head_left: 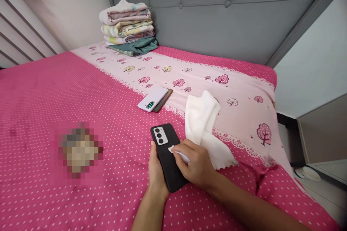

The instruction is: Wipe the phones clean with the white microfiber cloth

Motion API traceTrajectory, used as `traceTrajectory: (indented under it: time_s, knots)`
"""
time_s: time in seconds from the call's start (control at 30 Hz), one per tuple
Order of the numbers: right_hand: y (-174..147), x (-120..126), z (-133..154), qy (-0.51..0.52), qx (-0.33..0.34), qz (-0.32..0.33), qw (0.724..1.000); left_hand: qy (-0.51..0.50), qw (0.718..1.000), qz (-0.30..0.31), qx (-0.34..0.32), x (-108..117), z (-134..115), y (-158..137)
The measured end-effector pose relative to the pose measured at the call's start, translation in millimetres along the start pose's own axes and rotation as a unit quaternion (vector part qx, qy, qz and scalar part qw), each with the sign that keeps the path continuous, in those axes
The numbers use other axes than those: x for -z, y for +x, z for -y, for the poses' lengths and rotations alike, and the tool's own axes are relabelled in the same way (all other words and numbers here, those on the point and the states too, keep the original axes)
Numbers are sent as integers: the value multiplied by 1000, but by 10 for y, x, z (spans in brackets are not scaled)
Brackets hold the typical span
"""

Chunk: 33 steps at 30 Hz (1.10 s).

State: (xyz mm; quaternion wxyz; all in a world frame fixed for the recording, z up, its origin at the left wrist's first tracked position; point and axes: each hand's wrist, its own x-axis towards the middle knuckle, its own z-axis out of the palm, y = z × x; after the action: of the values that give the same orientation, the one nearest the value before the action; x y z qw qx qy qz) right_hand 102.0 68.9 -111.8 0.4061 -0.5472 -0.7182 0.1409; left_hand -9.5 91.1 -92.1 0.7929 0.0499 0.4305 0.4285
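A black smartphone lies back side up in my left hand, its pale camera block at the upper left corner. The fingers of that hand curl around the phone's left edge and underside. My right hand is closed on a small white wad of tissue and presses it against the middle of the phone's back. Just beyond my right hand, a crumpled white cloth is spread on the bed. Farther off, a lilac phone rests partly on top of a brownish one.
A stack of folded blankets stands by the grey padded headboard. The pink dotted bedsheet is under everything. A blurred-out patch covers something at the left. Beyond the bed's right edge, a white tub is on the floor.
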Motion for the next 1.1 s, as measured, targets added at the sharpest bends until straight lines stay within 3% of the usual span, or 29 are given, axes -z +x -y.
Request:
traceTrajectory:
  time_s: [1.1]
  knots:
    - [5, 0, -12, -2, 7, -5, 1000, -4, 1000, -6, -4, 0, -4, 5]
